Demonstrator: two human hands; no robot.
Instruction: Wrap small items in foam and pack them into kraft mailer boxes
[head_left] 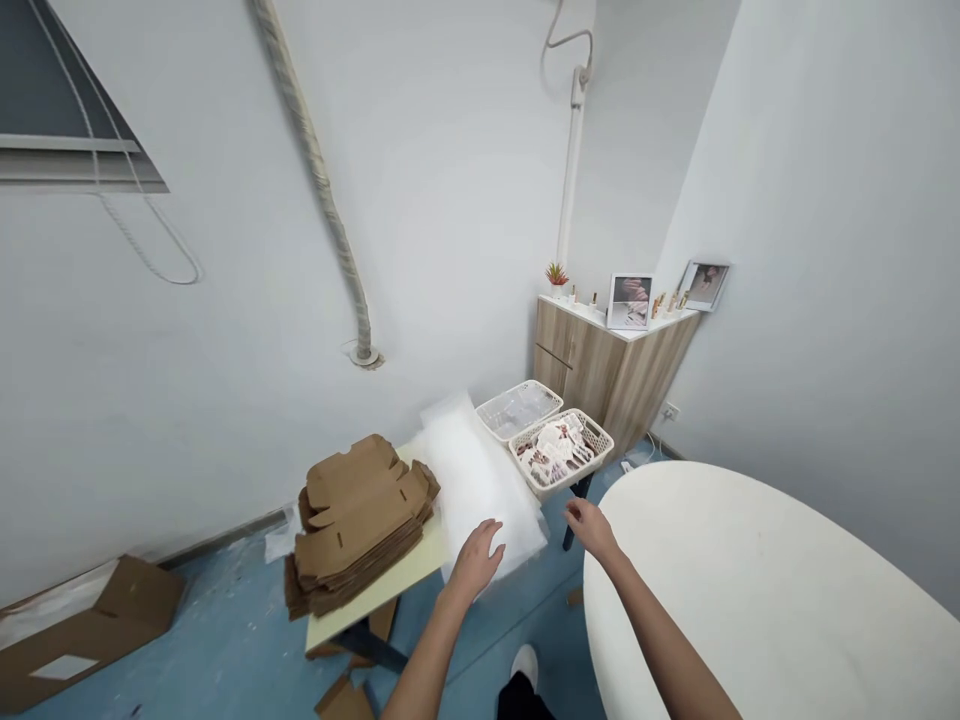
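My left hand (478, 560) hovers at the near edge of a stack of white, translucent packing sheets (480, 470), its thumb apart from the fingers and nothing in it. I cannot tell whether the fingertips touch the sheets. Over the floor gap beside the round table, my right hand (590, 527) is loosely curled and holds nothing visible. Beyond it stands a white plastic basket (551, 490) with many small printed cards or packets. Behind that, a second white basket (501, 432) contains clear plastic bags. To the left of the sheets lies a pile of flattened brown cardboard boxes (360, 515).
A narrow pale-yellow table (416, 568) carries the cardboard and sheets. A white round table (765, 590) fills the right side. An open cardboard carton (97, 625) sits on the blue floor at left. A wooden cabinet (592, 370) with framed pictures and a plant stands behind.
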